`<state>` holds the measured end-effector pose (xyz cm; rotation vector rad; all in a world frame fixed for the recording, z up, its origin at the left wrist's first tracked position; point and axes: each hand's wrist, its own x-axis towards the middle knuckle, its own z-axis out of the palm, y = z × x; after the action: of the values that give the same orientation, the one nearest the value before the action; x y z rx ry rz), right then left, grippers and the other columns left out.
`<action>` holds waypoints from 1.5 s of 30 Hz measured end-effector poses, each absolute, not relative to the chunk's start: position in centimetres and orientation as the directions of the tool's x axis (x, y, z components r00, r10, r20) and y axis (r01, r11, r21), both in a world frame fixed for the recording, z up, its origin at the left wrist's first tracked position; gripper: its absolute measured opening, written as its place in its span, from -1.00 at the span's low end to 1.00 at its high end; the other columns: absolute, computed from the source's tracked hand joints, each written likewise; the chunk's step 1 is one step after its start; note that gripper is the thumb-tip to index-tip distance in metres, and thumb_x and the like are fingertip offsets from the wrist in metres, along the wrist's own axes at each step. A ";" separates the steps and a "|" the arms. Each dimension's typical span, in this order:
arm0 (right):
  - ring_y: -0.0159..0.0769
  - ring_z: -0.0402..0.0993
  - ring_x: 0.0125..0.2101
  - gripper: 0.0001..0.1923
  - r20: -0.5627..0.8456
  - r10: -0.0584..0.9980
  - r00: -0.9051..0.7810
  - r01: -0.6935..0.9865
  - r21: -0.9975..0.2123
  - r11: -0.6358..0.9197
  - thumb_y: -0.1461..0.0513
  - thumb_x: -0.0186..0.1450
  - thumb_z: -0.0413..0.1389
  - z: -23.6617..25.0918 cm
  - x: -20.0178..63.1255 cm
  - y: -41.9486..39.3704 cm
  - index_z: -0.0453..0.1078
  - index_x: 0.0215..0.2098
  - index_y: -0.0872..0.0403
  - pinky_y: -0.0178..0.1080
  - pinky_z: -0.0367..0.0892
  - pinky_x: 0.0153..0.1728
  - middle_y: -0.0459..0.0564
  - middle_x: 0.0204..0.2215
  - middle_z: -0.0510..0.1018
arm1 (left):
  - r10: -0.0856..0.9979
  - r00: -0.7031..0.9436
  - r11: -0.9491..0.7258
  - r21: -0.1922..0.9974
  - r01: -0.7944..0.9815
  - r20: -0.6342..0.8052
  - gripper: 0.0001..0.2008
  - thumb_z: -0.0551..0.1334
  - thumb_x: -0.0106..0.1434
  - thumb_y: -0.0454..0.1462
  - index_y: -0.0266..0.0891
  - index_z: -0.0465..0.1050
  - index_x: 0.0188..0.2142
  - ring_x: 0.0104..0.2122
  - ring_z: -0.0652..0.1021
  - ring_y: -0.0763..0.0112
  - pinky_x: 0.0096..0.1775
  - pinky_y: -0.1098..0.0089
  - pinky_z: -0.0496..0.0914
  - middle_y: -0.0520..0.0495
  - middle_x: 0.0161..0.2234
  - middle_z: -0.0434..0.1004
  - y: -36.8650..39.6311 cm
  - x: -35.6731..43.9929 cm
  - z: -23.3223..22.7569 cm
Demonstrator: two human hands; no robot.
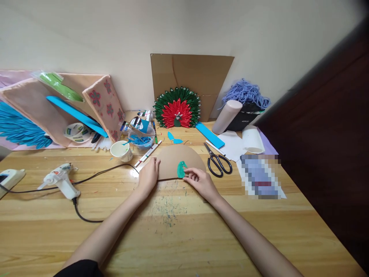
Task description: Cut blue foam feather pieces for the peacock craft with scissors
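A brown half-round piece of cardboard [168, 163] lies in front of me, its straight edge facing me. My left hand [149, 175] grips its left corner, with the fingers curled on the edge. Over the right part of the cardboard is a green bird-shaped cutout [181, 170] with a small dark eye. My right hand [198, 182] pinches this cutout by its right side between thumb and fingers. Whether the cutout touches the cardboard I cannot tell. Black-handled scissors [218, 159] lie to the right of the cardboard, blades partly apart.
A red and green peacock craft [177, 109] leans on a cardboard sheet [196, 73] at the wall. At left are a hot glue gun [62, 180] with its cord, and a paper cup [121, 151]. Blue leaf-shaped pieces [174, 139], markers [148, 153] and a blue strip [210, 135] lie behind the cardboard.
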<state>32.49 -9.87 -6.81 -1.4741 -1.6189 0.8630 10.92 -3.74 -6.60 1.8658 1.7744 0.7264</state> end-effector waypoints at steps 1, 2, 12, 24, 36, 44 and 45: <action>-0.30 0.34 -0.50 -0.78 0.136 0.989 -0.052 0.521 -0.842 0.143 0.14 0.16 0.19 -6.6 32.5 -9.9 0.45 -0.23 0.04 -0.25 0.30 -0.45 -0.06 -0.51 0.44 | 0.996 0.021 -0.075 0.650 0.757 0.091 -0.81 0.08 0.27 -0.14 -0.17 0.38 -0.28 -0.30 0.47 0.13 -0.21 0.28 0.27 -0.16 -0.38 0.46 -3.8 10.9 -6.6; -0.26 0.34 -0.46 -0.77 0.180 0.981 -0.068 0.570 -0.800 0.187 0.14 0.16 0.20 -6.4 32.5 -9.9 0.45 -0.23 0.04 -0.23 0.30 -0.42 -0.05 -0.51 0.43 | 0.991 0.015 -0.096 0.650 0.754 0.129 -0.81 0.11 0.25 -0.15 -0.17 0.38 -0.25 -0.26 0.46 0.11 -0.18 0.27 0.26 -0.18 -0.33 0.45 -3.8 10.9 -6.5; -0.13 0.35 -0.22 -0.71 0.285 0.939 -0.193 0.661 -0.669 0.339 0.11 0.14 0.22 -6.7 31.5 -9.2 0.39 -0.18 0.00 -0.13 0.30 -0.21 0.02 -0.29 0.49 | 0.880 0.442 -0.389 0.797 0.462 0.173 -0.72 0.17 0.20 -0.20 -0.13 0.40 -0.07 -0.05 0.35 0.13 0.03 0.17 0.18 -0.17 -0.11 0.38 -5.2 12.2 -5.8; -0.15 0.37 -0.21 -0.77 0.285 0.928 -0.240 0.623 -0.688 0.373 0.15 0.18 0.19 -6.9 31.4 -9.0 0.43 -0.18 -0.01 -0.14 0.30 -0.19 0.02 -0.31 0.47 | 0.927 0.331 -0.284 0.905 0.316 0.175 -0.72 -0.05 0.30 -0.33 -0.19 0.43 -0.21 -0.15 0.44 0.29 -0.04 0.26 0.28 -0.11 -0.22 0.47 -4.3 11.4 -7.0; -0.18 0.40 -0.24 -0.78 0.269 0.944 -0.191 0.569 -0.753 0.330 0.12 0.19 0.17 -6.2 31.9 -9.3 0.45 -0.20 0.00 -0.13 0.34 -0.20 0.03 -0.30 0.46 | 0.996 0.042 -0.077 0.997 0.023 0.076 -0.84 0.03 0.15 -0.35 -0.26 0.38 -0.40 -0.37 0.48 0.42 -0.24 0.37 0.39 -0.01 -0.39 0.44 -2.8 9.7 -5.6; -0.19 0.41 -0.05 -0.63 0.100 0.955 0.280 0.041 -0.995 0.092 0.04 0.36 -0.13 -6.1 36.4 -10.0 0.43 -0.14 0.02 -0.03 0.26 0.04 0.04 -0.12 0.52 | 0.998 0.058 -0.029 0.998 0.051 0.026 -0.68 0.03 0.30 -0.14 -0.22 0.36 -0.05 0.03 0.40 0.26 0.10 0.18 0.24 -0.13 0.00 0.41 -6.8 7.2 -3.5; -0.19 0.38 0.01 -0.61 0.073 0.957 0.280 -0.037 -0.996 0.087 0.03 0.36 -0.14 -6.5 36.6 -10.3 0.42 -0.11 0.02 -0.02 0.20 0.10 0.04 -0.07 0.50 | 0.997 0.081 -0.002 0.998 0.061 -0.003 -0.63 0.02 0.31 -0.12 -0.21 0.30 0.03 0.11 0.33 0.26 0.14 0.17 0.18 -0.13 0.10 0.32 -7.6 7.4 -4.1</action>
<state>36.61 -10.32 -6.47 -1.2354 -1.0030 0.9657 7.39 -7.56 -4.10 1.2907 1.1932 1.1199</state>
